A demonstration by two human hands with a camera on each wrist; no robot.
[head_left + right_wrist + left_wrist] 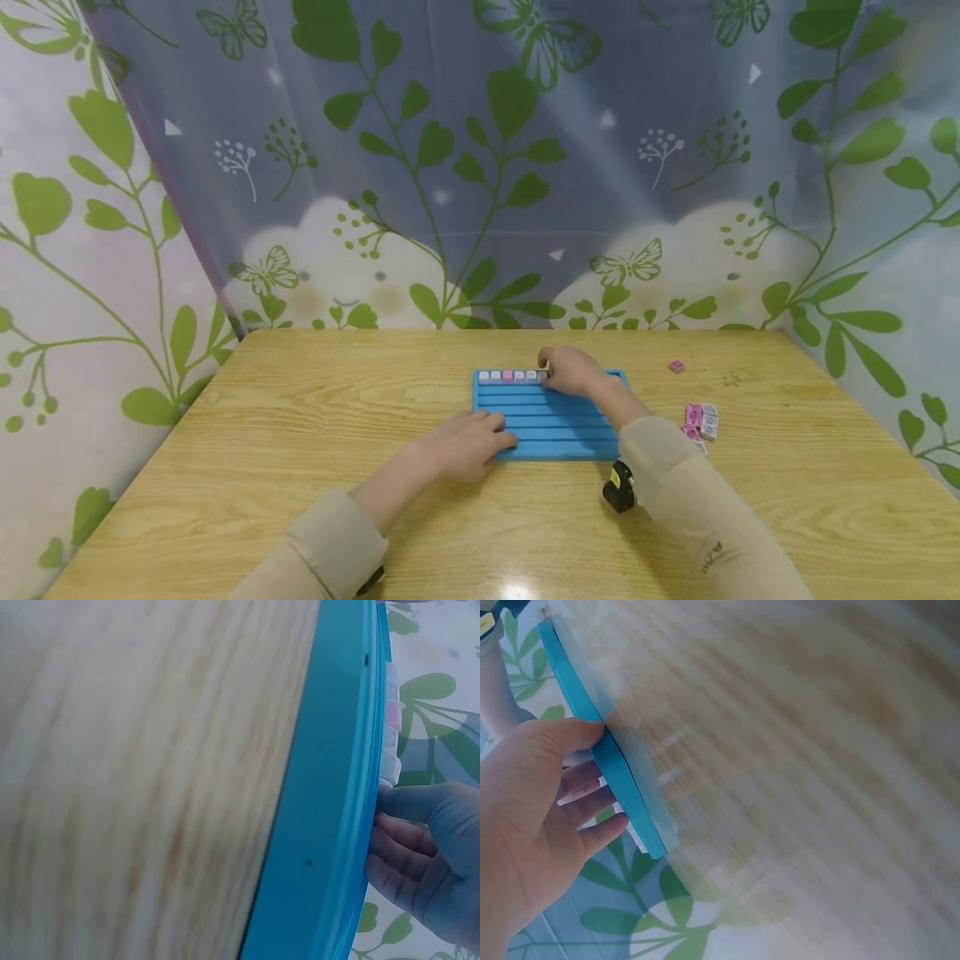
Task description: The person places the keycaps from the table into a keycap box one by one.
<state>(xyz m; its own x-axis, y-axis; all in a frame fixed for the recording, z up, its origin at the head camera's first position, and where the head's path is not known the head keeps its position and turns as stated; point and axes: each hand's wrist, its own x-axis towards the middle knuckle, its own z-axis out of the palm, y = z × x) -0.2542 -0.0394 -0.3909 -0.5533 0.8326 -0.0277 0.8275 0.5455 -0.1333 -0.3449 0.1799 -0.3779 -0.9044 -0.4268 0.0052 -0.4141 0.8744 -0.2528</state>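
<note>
From my end: blue tray sits flat on the wood-grain table, horizontal grooves running side to side. Clock is off tray centre, head view. Left hand at 8 o'clock, holding the near-left corner: left wrist view gives me thumb on the near edge, fingers over the rim on the other side, so lightly clamped on the tray. Right hand at 12 to 1, thumb and index together on the last tile, pinching it at the end of the tile row. Row fills the far groove from 10 toward 12: white, white, pink, white, white, then the pinched one, face mostly covered. Can't read the markings. Loose pink and white tiles cluster at 3, off the tray, some touching. Lone pink tile at 2, apart from them. Black wrist unit at 5, by the beige right sleeve. Leaf-print backdrop at 12, behind the table.
</note>
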